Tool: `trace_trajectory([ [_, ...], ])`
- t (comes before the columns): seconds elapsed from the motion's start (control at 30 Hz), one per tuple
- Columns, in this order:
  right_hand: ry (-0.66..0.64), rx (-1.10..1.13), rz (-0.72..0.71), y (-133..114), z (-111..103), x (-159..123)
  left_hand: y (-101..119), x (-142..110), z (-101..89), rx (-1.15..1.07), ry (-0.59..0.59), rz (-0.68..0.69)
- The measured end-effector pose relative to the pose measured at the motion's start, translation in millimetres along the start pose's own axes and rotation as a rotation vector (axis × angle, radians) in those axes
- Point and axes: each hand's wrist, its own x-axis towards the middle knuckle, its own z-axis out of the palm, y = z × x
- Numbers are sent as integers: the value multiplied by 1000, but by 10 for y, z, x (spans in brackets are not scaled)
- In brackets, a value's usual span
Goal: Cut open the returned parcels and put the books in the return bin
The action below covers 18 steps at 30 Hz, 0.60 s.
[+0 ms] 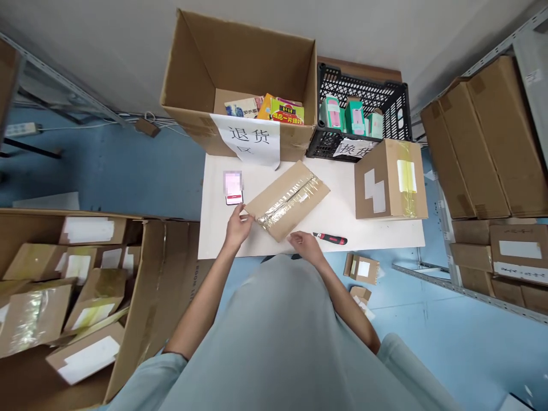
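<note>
A flattened cardboard box (286, 200) lies at a slant on the white table, with shiny clear tape along its middle. My left hand (238, 227) pinches its left corner between thumb and fingers. At the near corner, my right hand (306, 246) is closed, its curled fingers against the cardboard edge. Just right of that hand lies a red and black utility knife (330, 238). A phone (233, 187) with a lit, partly blurred screen rests beyond my left hand. To the right stands a taped carton (390, 181) with white labels.
At the table's back are a large open carton (192, 123) holding colourful packets and a black crate (363, 85) with green boxes. A big carton (154, 274) of parcels stands at left. Shelves (454, 251) with boxes line the right; opened boxes (363, 268) lie on the floor.
</note>
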Motion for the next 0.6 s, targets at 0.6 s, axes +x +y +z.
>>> trace_trajectory([
  [0.6,272,132,-74,588,-1008,624,-529,-440,123,-52,-377,-30],
])
